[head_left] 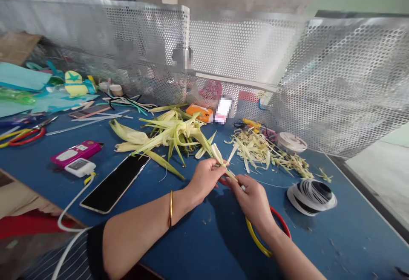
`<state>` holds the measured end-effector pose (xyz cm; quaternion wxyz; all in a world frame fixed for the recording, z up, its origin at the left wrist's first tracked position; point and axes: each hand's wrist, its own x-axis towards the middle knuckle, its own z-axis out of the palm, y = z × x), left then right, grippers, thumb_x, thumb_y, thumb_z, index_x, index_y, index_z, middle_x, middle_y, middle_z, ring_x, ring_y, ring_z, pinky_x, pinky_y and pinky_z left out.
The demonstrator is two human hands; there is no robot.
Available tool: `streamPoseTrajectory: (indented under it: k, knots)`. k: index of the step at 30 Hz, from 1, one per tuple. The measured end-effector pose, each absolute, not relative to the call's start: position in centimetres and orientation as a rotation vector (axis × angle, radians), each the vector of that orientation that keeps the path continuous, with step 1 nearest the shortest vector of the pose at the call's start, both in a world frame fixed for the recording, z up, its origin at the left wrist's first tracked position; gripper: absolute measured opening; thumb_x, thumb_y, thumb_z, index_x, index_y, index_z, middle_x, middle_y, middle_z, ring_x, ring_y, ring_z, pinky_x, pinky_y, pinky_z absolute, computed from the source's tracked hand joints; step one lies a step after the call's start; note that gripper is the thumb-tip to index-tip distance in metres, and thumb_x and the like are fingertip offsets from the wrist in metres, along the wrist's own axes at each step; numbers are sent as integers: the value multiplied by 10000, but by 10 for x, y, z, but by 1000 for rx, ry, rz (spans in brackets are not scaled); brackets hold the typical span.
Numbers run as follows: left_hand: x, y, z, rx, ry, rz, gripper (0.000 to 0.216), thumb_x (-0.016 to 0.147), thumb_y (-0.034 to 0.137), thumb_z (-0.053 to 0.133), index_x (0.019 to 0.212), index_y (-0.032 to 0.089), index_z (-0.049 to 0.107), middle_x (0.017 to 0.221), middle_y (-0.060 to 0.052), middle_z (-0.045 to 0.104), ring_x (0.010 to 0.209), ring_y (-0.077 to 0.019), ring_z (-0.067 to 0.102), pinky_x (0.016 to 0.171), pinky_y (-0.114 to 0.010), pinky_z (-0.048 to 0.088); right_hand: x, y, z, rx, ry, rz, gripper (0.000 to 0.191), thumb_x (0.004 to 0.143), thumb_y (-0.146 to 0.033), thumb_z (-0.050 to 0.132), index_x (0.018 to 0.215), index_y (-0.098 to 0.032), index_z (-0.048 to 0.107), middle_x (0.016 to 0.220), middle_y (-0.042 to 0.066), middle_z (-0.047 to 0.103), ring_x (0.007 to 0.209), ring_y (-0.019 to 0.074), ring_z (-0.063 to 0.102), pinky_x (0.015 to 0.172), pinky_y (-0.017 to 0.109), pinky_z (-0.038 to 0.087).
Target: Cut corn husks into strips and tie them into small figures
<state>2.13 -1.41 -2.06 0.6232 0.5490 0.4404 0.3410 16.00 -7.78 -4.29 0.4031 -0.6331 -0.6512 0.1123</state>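
Observation:
My left hand (207,177), with a gold bangle at its wrist, is closed, pinching a small folded piece of pale corn husk (217,153). My right hand (251,194) is closed on the narrow lower end of the same husk piece, close to the left fingers. Red and yellow scissor handles (258,241) show on both sides of my right wrist; the blades are hidden, and I cannot tell whether that hand also holds them. Beyond my hands lies a heap of green and cream corn husks (179,133). A thin thread runs right toward a cone of white thread (311,197).
Husk scraps (252,145) and a round tape roll (291,142) lie at the right back. On the left are a black phone (116,183), a magenta device (76,153) with a white cable, and another pair of scissors (28,136). A perforated metal screen (236,54) borders the blue table.

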Motion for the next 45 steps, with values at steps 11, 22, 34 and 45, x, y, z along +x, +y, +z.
streamPoseTrajectory:
  k: [11, 22, 34, 45]
  knots:
    - [22, -20, -15, 1333, 1032, 767, 190, 822, 187, 618, 985, 130, 697, 587, 5, 644, 512, -117, 589, 457, -190, 372, 157, -79, -43, -1579, -1737, 159, 386, 985, -344, 445, 629, -228, 534, 590, -18, 569, 587, 145, 536, 828, 318, 435]
    - [13, -4, -22, 1923, 1199, 889, 292, 883, 338, 568, 1125, 241, 698, 881, -70, 744, 824, -227, 689, 757, -273, 475, 153, -84, -41, -1606, -1931, -311, 357, 997, -294, 450, 662, -217, 545, 602, 5, 593, 591, 155, 558, 810, 321, 409]
    - [9, -13, -24, 2805, 1114, 374, 825, 793, 317, 721, 1508, 170, 334, 1411, -225, 496, 1268, -363, 494, 1042, -450, 368, 156, -91, -27, -1509, -1978, -640, 267, 971, -211, 474, 724, -206, 574, 656, 21, 624, 658, 178, 571, 885, 373, 363]
    - [13, -39, -32, 3126, 762, 575, 746, 899, 570, 487, 1469, 98, 393, 1567, -206, 312, 1481, -337, 199, 1198, -497, 129, 138, -110, -14, -1266, -2002, -789, 406, 989, -413, 441, 1183, -100, 612, 1091, 169, 701, 1064, 306, 617, 961, 465, 372]
